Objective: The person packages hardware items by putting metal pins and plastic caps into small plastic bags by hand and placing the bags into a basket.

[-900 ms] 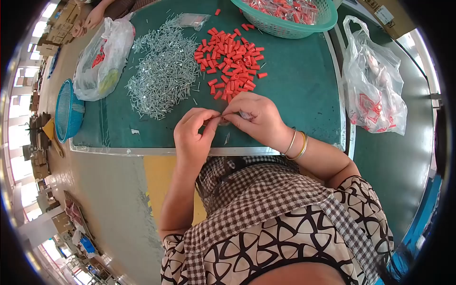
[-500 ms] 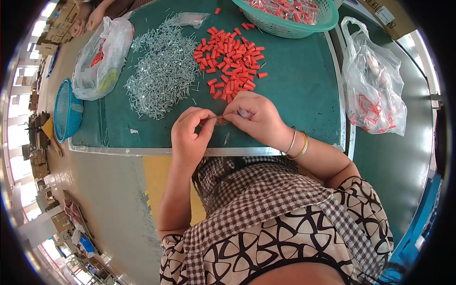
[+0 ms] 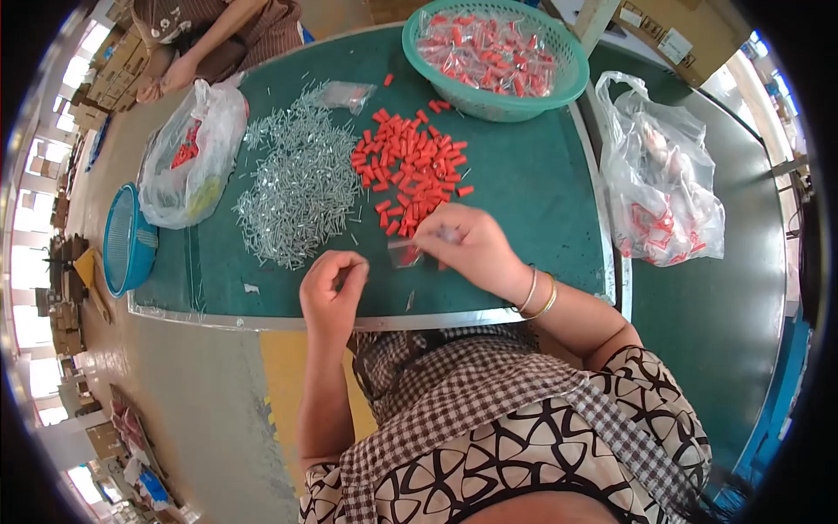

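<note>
My right hand (image 3: 476,249) pinches a small clear plastic bag (image 3: 404,255) with red pieces in it, just in front of the red pile. Something pale and see-through also shows in that palm; I cannot make out what it is. To the left, my left hand (image 3: 334,288) is held apart from the bag, thumb and forefinger curled together, with nothing visible between them. Beyond my right hand lies a heap of red tapered plastic caps (image 3: 417,162). A big pile of silver screws (image 3: 297,188) spreads to its left.
A green basket (image 3: 502,106) of filled bags stands at the back right. Plastic carrier bags lie left (image 3: 196,148) and hang right (image 3: 659,175). A blue basket (image 3: 127,236) is beside the left edge. Another person's hands (image 3: 166,80) are at the far left.
My left hand has let go of the small bag and drawn away to the left. My right hand keeps the bag. The view has tilted, showing more of the far side.
</note>
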The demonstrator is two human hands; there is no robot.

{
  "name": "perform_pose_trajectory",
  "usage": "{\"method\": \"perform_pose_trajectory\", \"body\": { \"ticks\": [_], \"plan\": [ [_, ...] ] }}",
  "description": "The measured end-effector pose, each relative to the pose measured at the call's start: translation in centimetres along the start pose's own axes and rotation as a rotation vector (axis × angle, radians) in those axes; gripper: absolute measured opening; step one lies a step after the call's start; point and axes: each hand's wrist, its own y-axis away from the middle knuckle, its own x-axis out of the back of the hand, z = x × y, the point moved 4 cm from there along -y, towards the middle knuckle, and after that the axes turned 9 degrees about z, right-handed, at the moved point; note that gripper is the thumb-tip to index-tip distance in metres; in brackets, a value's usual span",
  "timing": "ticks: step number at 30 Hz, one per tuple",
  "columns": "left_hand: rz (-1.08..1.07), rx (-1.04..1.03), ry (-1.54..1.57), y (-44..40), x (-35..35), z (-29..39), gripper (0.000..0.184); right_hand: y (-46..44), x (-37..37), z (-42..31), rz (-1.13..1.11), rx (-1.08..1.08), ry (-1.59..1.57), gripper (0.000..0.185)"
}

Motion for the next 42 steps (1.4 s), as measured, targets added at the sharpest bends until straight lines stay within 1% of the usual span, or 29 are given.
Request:
{"method": "perform_pose_trajectory", "body": {
  "ticks": [1, 2, 3, 4, 5, 6, 8, 10, 11, 12, 13, 14, 16, 19, 21, 25, 28, 29, 32, 35, 38, 42],
  "plan": [
    [0.029, 0.03, 0.034, 0.2, 0.5, -0.3, 0.003, -0.5, 0.9, -0.7, 0.041, -0.04, -0.082, 0.006],
    [0.04, 0.062, 0.064, 0.5, 0.5, -0.6, 0.003, -1.3, 2.0, -1.7, 0.134, -0.003, -0.166, 0.007],
    [0.048, 0.097, 0.092, 0.8, 0.5, -0.9, 0.004, -2.3, 3.6, -4.0, 0.205, 0.063, -0.208, 0.009],
    [0.055, 0.132, 0.119, 1.1, 0.5, -1.2, 0.004, -3.6, 5.4, -5.3, 0.345, 0.101, -0.149, 0.012],
    [0.052, 0.139, 0.126, 1.4, 0.4, -1.4, 0.004, -4.8, 6.6, -7.6, 0.455, 0.217, -0.163, 0.018],
    [0.05, 0.144, 0.135, 1.6, 0.1, -1.6, 0.004, -5.6, 7.9, -8.8, 0.55, 0.294, -0.103, 0.031],
    [0.038, 0.145, 0.149, 1.9, -0.3, -1.7, 0.005, -6.6, 8.6, -8.5, 0.684, 0.36, -0.121, 0.047],
    [0.03, 0.154, 0.16, 2.4, -0.6, -1.6, 0.006, -5.3, 6.4, -7.7, 0.577, 0.28, -0.123, 0.055],
    [0.027, 0.152, 0.16, 2.5, -0.7, -1.5, 0.006, -4.7, 4.8, -6.1, 0.407, 0.21, -0.268, 0.053],
    [0.03, 0.13, 0.142, 2.4, -0.9, -1.3, 0.006, -4.4, 3.0, -4.3, 0.196, 0.051, -0.372, 0.048],
    [0.029, 0.117, 0.115, 2.4, -0.9, -1.1, 0.006, -3.9, 1.1, -2.3, -0.107, -0.131, -0.707, 0.045],
    [0.027, 0.108, 0.084, 2.4, -0.9, -0.9, 0.006, -3.3, -0.5, -0.3, -0.307, -0.296, -1.024, 0.046],
    [0.055, 0.11, 0.12, 2.4, -0.8, -0.6, 0.006, -2.4, -2.7, 2.2, -0.388, -0.485, -1.155, 0.049],
    [0.081, 0.048, 0.092, 2.2, -0.7, -0.4, 0.007, -1.4, -3.9, 3.2, -0.405, -0.512, -1.101, 0.049],
    [0.093, -0.026, 0.056, 2.2, -1.0, 0.1, 0.009, -1.5, -4.3, 3.4, -0.441, -0.486, -1.16, 0.049],
    [0.168, -0.051, 0.023, 1.9, -2.8, 1.1, 0.014, -1.2, -4.4, 2.8, -0.475, -0.468, -1.186, 0.048],
    [0.211, 0.003, -0.124, 1.7, -3.8, 0.5, 0.014, -1.0, -4.7, 3.2, -0.463, -0.45, -1.178, 0.046],
    [0.235, -0.06, -0.17, 1.6, -4.0, 0.1, 0.01, -1.0, -4.7, 3.4, -0.464, -0.441, -1.174, 0.045],
    [0.194, 0.038, -0.03, 1.4, -3.8, -1.8, 0.006, -1.0, -4.6, 3.7, -0.446, -0.421, -1.166, 0.043],
    [0.214, 0.172, 0.021, 1.5, -3.4, -0.5, 0.009, -1.0, -4.6, 3.9, -0.41, -0.399, -1.155, 0.042],
    [0.248, 0.024, -0.089, 1.7, -2.8, -0.7, 0.011, -1.3, -4.6, 4.3, -0.365, -0.368, -1.128, 0.039],
    [0.297, 0.119, 0.063, 1.7, -1.9, -0.6, 0.01, -1.4, -4.0, 4.6, -0.244, -0.379, -1.06, 0.035]
  ]
}}
